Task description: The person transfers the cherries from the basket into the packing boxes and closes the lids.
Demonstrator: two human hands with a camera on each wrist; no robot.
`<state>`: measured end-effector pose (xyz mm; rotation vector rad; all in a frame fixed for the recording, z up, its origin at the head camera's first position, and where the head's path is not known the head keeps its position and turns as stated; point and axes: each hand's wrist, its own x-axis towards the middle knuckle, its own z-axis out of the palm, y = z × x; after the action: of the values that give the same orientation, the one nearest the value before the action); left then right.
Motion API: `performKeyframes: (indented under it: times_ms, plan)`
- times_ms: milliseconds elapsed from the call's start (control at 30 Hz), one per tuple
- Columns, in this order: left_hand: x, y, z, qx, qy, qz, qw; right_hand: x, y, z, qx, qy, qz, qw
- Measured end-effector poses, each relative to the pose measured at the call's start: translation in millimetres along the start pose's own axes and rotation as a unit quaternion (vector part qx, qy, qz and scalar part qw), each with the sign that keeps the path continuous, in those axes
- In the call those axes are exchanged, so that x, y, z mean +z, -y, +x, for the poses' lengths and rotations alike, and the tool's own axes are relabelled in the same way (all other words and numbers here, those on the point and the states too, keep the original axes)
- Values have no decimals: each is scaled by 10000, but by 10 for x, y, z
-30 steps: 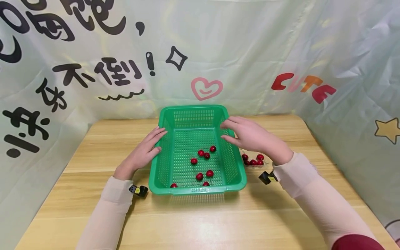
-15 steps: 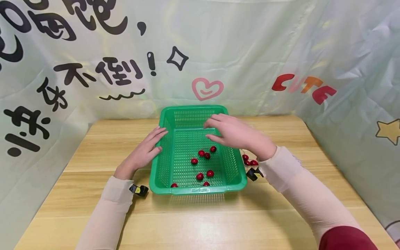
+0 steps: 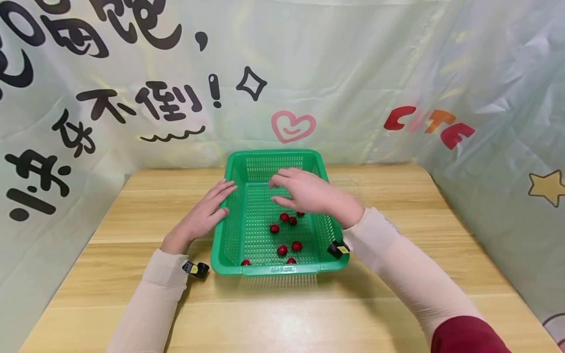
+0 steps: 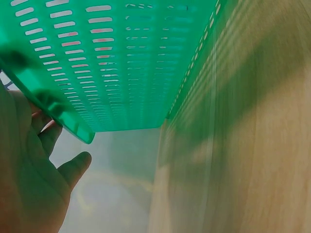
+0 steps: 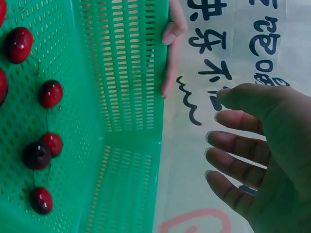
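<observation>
A green plastic basket point(image 3: 265, 269) stands on the table with several red cherries point(image 3: 282, 250) scattered over its perforated floor. My left hand point(image 3: 198, 215) rests on the basket's left rim; in the left wrist view its fingers lie over the rim point(image 4: 73, 130) and the thumb stands apart. Above the basket's right half hovers my right hand point(image 3: 304, 191), fingers loosely bent. In the right wrist view nothing lies between the fingers and thumb of that hand point(image 5: 272, 150), and cherries point(image 5: 50, 93) with stems show below in the basket. My right hand partly covers one cherry.
A clear plastic container point(image 3: 353, 184) is faintly visible right of the basket, mostly behind my right forearm. The wooden table point(image 3: 282, 314) ends at a printed cloth backdrop point(image 3: 353, 73). A small black camera point(image 3: 338, 249) sits at my right wrist.
My right hand has moved left from the basket's right rim to over its inside. My forearm now hides the cherries seen right of the basket. The left hand has stayed put.
</observation>
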<state>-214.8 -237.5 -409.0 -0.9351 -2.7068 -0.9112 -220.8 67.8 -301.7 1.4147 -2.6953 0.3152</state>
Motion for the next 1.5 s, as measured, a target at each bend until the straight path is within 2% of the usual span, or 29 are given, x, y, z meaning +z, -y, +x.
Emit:
performKeyframes:
  times_ms: [433,700,967,1233,1500]
  plan:
    - [0,4,-4,11,1,3,10000,325,25,181,112,501,128,9986]
    - [0,-4,-4,-40,15,-50,10000,418,44,245,-72,611,102,9980]
    - [-2,-15,-1,-68,33,-78,9999,540,38,289,-58,989,4,9951]
    - [0,0,-22,-55,11,-45,10000,680,116,371,-234,1367,-225,9901]
    - [12,6,-9,37,-29,-50,10000,716,103,377,-4,1677,-358,9852]
